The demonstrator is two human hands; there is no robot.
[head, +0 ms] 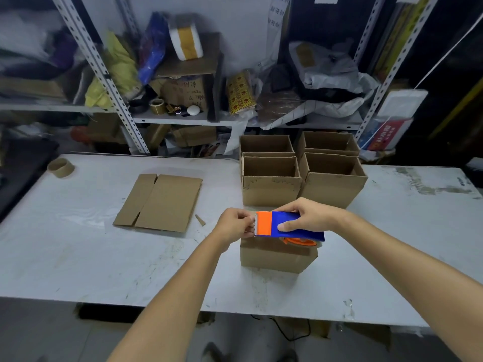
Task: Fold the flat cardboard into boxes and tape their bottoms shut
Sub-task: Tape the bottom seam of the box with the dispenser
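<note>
Two grips above box [277, 254]: right hand [311, 215] wrapped round tape dispenser [287, 226], left hand [235, 226] seemingly pinching tape end, liable to tear if yanked.

— What hides the box [277, 257] top?
— The dispenser [295, 226], gripped by the right hand [311, 216]. Everything under those fingers is covered.
— The roll [299, 241]?
— Only a sliver shows below the thumb.
— Is the left hand [235, 223] pinching tape?
— At its fingertips, too small to tell.
— Arms [170, 296]?
— Both cut off by the picture's edge.
</note>
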